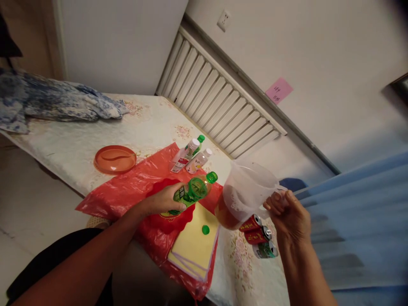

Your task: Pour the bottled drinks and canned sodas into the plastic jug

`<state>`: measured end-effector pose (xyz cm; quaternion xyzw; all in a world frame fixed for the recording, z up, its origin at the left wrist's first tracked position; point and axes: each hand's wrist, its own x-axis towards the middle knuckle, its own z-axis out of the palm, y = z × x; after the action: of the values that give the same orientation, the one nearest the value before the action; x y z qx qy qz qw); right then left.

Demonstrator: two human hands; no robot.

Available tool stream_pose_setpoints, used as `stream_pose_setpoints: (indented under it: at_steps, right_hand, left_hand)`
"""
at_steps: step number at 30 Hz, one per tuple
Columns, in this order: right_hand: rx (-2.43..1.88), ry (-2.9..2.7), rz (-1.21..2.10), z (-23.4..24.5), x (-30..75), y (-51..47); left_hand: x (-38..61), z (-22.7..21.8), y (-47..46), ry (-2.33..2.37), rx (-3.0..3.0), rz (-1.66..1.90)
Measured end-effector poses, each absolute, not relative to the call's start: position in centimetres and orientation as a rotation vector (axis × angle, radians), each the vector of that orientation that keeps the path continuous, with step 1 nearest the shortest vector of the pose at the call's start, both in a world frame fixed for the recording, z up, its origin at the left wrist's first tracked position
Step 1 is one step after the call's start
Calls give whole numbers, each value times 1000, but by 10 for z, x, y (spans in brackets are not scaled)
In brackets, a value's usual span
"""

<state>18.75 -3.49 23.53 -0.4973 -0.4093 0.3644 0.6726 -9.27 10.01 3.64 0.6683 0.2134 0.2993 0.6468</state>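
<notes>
My left hand (164, 199) is closed round a green-labelled drink bottle (193, 189) with a green neck, held tilted over the red plastic bag (127, 193). My right hand (288, 216) grips the handle of a clear plastic jug (244, 193), tipped toward the bottle, with brownish liquid at its bottom. A loose green cap (205, 230) lies on a yellow pad (194, 246) just below the bottle.
Three small bottles (193, 155) lie at the bag's far edge. Drink cans (259, 236) lie on the table beneath the jug. An orange plate (115, 159) sits at left, a blue patterned cloth (54, 104) at the far left, and blue fabric (360, 229) at right.
</notes>
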Motion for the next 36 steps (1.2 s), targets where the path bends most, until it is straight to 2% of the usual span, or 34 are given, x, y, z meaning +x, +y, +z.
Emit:
stream_pose_setpoints:
  at_steps: [12,36]
  right_hand:
    - [-1318,-1154,974,240,199,-36]
    - [-1571,-1246,894,268,191,-23]
  left_hand:
    - [-80,21,105,660,1554,680]
    - [-71,12,107,632,1658,668]
